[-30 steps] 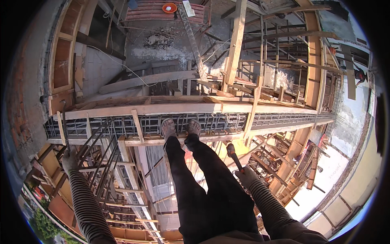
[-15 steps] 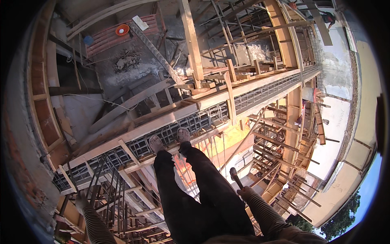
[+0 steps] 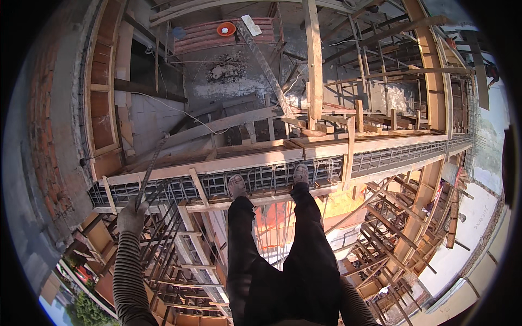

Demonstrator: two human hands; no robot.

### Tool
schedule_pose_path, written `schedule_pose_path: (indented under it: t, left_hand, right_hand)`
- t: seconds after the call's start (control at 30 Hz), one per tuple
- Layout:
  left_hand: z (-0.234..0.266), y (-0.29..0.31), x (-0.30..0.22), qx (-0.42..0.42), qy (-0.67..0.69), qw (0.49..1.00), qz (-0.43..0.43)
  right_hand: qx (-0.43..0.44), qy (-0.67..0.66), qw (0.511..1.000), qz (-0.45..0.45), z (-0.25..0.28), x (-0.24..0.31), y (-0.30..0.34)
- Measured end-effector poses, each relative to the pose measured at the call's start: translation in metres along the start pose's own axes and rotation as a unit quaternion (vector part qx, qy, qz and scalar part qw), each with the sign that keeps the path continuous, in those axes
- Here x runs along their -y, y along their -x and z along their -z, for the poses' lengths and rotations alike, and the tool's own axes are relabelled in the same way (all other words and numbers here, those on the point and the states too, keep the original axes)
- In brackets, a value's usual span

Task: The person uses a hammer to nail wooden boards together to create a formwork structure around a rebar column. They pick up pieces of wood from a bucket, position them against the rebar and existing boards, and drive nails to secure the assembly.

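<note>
Closed around a dark metal bar (image 3: 149,171), the fingers of the left hand (image 3: 132,217) were wrapped low on it, with no gap showing between palm and metal. From that fist the bar ran up and slightly right, crossing the steel cage (image 3: 266,178) and the far board (image 3: 234,164) in view; whether its upper tip rested on anything could not be told. Only the right sleeve (image 3: 356,304) showed, beside the thigh, so whether the right hand was empty or full was impossible to say

Judging by how things lay, much of the timber and steel was up: the cage ran between the far board and the near board (image 3: 272,198), and a slanting cleat (image 3: 198,186) bridged the two. Left undone, it seemed, was whatever would fill the channel, since the steel was bare wherever it showed. Just right of the left hand, a group of thin rods (image 3: 163,217) leaned beside the near board. Both feet were set apart at the cage, toes toward the far board. How much work remained for the bar itself did not show
</note>
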State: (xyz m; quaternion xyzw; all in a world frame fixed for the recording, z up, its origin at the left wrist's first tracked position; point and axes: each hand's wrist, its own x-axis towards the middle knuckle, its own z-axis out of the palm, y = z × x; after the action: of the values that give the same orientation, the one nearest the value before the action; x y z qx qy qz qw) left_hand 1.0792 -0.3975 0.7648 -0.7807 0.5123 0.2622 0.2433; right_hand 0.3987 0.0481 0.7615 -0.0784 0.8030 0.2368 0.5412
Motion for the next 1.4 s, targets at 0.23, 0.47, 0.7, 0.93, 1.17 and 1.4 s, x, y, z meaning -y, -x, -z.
schedule_pose_path:
  t: [0.23, 0.47, 0.7, 0.93, 1.17, 1.4]
  left_hand:
    - [-0.127, 0.103, -0.086, 0.09, 0.185, 0.978, 0.02]
    - [-0.195, 0.242, -0.153, 0.198, 0.213, 0.949, 0.122]
    - [-0.261, 0.278, -0.174, 0.237, 0.257, 0.933, 0.08]
    - [-0.293, 0.262, -0.186, 0.211, 0.367, 0.904, 0.053]
    - [-0.288, 0.212, -0.196, 0.261, 0.426, 0.86, 0.104]
    - [-0.275, 0.168, -0.184, 0.245, 0.416, 0.869, 0.11]
  right_hand:
    - [-0.031, 0.053, 0.996, 0.061, 0.078, -0.008, -0.051]
    - [-0.011, 0.057, 0.998, 0.031, 0.166, 0.025, -0.06]
    - [0.001, 0.003, 1.0, -0.003, 0.209, 0.088, -0.084]
    - [0.043, 0.003, 0.999, -0.022, 0.216, 0.105, -0.059]
    - [0.062, -0.098, 0.989, -0.092, 0.182, 0.05, -0.038]
    - [0.052, -0.076, 0.99, -0.108, 0.158, 0.008, 0.006]
